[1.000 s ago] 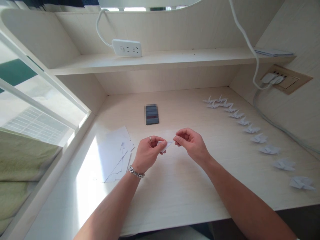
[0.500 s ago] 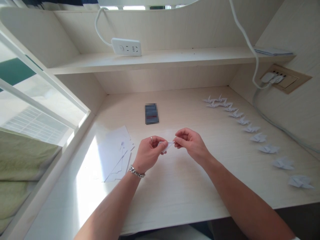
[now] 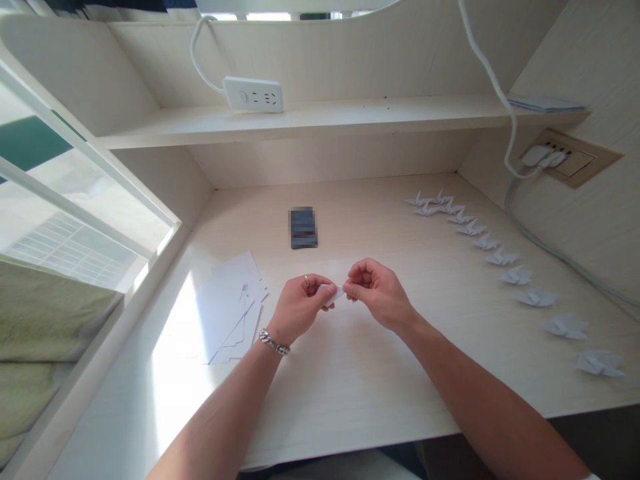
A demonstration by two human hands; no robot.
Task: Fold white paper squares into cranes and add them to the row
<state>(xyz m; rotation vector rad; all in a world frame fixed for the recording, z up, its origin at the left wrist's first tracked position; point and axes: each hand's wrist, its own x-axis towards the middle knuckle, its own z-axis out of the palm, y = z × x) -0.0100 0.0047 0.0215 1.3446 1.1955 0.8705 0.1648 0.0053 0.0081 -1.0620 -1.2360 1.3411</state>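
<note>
Over the middle of the pale wooden desk [image 3: 350, 387], both hands pinch one small folded piece of white paper [image 3: 334, 293]. My left hand [image 3: 297, 308], with a ring and a chain bracelet, grips its left end with curled fingers. My right hand [image 3: 376, 293] pinches its right end between thumb and fingertips. The paper is held just above the desk; most of it is hidden by the fingers.
A loose stack of white paper sheets [image 3: 227, 310] lies left of my hands. A dark phone [image 3: 303, 228] lies behind them. A curved row of several white folded paper cranes [image 3: 505, 257] runs along the right side. A power strip [image 3: 253, 94] sits on the shelf; cables hang at right.
My two hands have drawn slightly closer together, so less of the folded paper shows between them. Nothing else has moved.
</note>
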